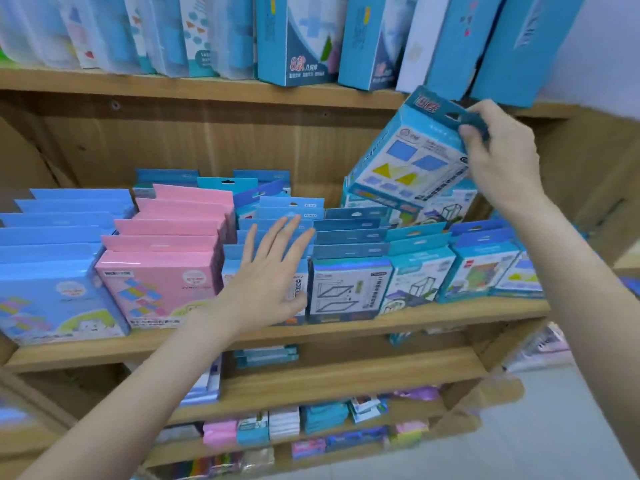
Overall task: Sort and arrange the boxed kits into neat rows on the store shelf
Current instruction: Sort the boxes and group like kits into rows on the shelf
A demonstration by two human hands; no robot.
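Observation:
My right hand (498, 154) grips the hanger tab of a blue boxed kit (412, 157) printed with blue and yellow shapes. It hangs tilted in the air above the right end of the middle shelf (433, 315). My left hand (270, 271) is open with fingers spread, in front of a row of blue kits (277, 216) at the shelf's middle; whether it touches them is unclear. Rows of light blue kits (59, 244), pink kits (169, 244) and dark-topped kits (349, 251) stand front to back on the same shelf.
Tall blue and white boxes (301, 39) lean on the upper shelf, close above the held kit. More blue kits (485, 261) fill the right end of the middle shelf. Lower shelves (346, 379) hold small packs. A pale tiled floor (554, 427) lies at the right.

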